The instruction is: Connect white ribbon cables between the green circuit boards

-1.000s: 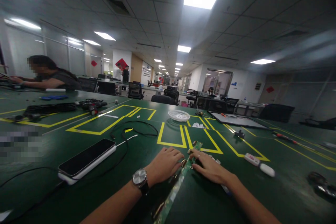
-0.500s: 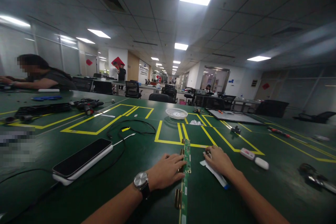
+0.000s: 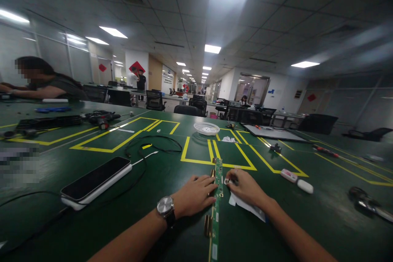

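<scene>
A long narrow green circuit board (image 3: 219, 180) with copper-coloured flaps along its left side lies lengthwise before me. My left hand (image 3: 196, 194) rests on its left edge, fingers stretched out and pressing lightly on the board. A white flat ribbon cable (image 3: 247, 208) with a bluish end runs under my right hand (image 3: 245, 186). The right thumb and fingers pinch its far end, a small gap right of the board. What exactly sits between those fingertips is partly hidden.
A phone (image 3: 95, 180) lies on a white block at left, near a black cable (image 3: 159, 137). A white basket (image 3: 206, 128) stands farther back. On the right are a pink-and-white case (image 3: 289, 175) and a metal tool (image 3: 368, 204). A person (image 3: 46, 82) sits at far left.
My right hand has moved left toward the circuit board, with the white ribbon cable shifting along with it. My left hand stays on the board.
</scene>
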`<state>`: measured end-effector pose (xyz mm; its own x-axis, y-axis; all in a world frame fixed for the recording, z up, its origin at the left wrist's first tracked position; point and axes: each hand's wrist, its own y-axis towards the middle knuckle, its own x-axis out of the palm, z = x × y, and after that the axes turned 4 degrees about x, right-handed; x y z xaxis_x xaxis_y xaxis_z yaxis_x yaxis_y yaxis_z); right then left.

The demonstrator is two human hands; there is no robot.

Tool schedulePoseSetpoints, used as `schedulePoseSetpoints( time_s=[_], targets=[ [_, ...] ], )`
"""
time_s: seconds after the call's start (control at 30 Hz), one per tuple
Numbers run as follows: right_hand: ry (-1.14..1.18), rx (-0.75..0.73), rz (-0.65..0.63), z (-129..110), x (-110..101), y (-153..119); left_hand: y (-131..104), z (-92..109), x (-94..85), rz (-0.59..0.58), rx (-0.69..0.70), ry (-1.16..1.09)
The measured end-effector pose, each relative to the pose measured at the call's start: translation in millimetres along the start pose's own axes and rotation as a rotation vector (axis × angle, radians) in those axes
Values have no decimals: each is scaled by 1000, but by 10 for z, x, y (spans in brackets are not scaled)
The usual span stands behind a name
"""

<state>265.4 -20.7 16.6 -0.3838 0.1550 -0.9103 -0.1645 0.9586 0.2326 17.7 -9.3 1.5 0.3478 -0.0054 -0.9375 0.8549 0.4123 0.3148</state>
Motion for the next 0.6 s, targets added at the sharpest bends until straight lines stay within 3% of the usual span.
schedulePoseSetpoints(
  time_s=[0.3,0.6],
  targets=[
    [-3,2,21,-87,36,2,-2,-2,-6,-4,0,-11],
    [32,-131,-53,-50,-43,35,13,65,-22,-6,-42,-59]
  ],
)
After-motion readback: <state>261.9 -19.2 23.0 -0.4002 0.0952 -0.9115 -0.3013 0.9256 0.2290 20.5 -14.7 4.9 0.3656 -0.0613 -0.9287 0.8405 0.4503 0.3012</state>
